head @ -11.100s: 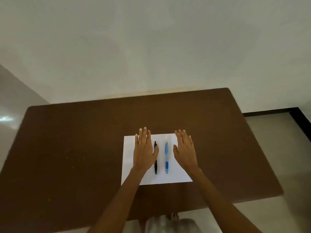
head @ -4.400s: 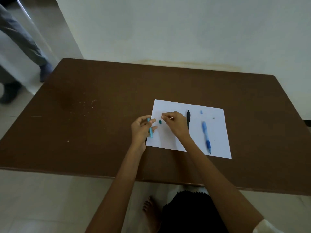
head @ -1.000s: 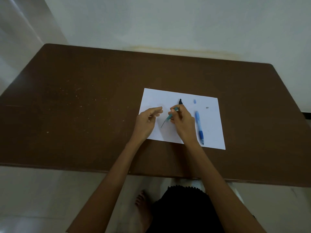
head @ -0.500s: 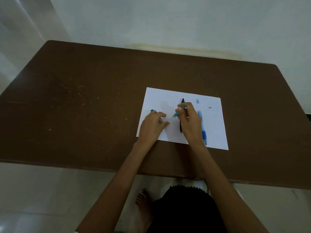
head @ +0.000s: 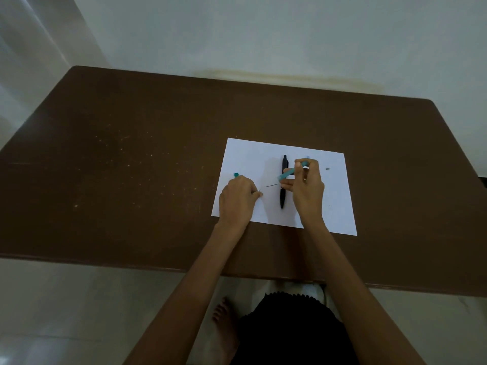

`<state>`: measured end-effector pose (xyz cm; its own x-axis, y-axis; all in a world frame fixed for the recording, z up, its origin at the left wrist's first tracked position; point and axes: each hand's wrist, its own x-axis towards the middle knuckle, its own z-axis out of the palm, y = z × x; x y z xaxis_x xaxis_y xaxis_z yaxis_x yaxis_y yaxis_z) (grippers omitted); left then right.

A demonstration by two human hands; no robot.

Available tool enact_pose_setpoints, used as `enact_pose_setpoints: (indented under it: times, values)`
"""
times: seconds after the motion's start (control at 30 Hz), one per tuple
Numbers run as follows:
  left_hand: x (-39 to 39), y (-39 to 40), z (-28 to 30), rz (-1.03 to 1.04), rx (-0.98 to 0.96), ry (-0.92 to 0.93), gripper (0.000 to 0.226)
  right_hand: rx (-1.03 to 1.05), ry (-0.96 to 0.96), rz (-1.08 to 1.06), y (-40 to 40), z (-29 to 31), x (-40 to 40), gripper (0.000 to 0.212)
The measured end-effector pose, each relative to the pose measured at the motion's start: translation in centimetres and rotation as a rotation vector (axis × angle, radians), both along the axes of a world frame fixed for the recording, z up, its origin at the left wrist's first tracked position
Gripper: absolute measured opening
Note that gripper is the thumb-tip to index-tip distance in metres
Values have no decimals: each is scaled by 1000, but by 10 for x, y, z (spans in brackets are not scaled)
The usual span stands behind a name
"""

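- The right hand pinches the teal pen barrel between thumb and curled fingers. It holds the barrel above the sheet, tilted, so that the thin refill points near-left towards the other hand, probably to line the two up.
- The left hand rests on the left of the paper, fingers curled. Its fingertips pinch a tiny part, perhaps a spring; it is too small to tell.
- The white sheet likely serves as a tray, so that small pieces show up against the dark table.
- Count:
  - one black pen, lying between the hands;
  - one teal barrel;
  - one refill;
  - one teal piece, just beyond the left hand;
  - two loose pieces far right on the sheet, a bluish bit and a dark bit.
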<state>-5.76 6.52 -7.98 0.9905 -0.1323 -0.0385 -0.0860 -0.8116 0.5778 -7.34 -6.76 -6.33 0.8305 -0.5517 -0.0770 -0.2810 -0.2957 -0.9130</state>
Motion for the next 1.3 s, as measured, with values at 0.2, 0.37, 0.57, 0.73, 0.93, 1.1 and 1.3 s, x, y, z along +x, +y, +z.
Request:
enact_pose_setpoints:
  times: [0.2, 0.37, 0.57, 0.73, 0.93, 1.1, 1.3]
  values:
    - [0, -2, 1, -25, 53, 4, 23, 274, -57, -110, -6, 0, -1, 30]
    - [12, 19, 7, -214, -105, 68, 28, 393, -70, -108, -10, 0, -8, 22]
    - [49, 32, 20, -565, -11, 362, 37, 408, -56, -72, -2, -1, -10, 27]
    - [63, 21, 27, -746, 115, 375, 29, 415, -42, -68, 4, -2, -8, 31]
    - [68, 23, 21, -749, 122, 382, 31, 427, -40, -74, 4, -5, -9, 31]
    - [71, 21, 19, -774, 152, 372, 28, 430, -42, -78, 3, -6, -11, 31]
    - [75, 21, 20, -812, 171, 358, 30, 406, -18, -79, 4, -4, -9, 30]
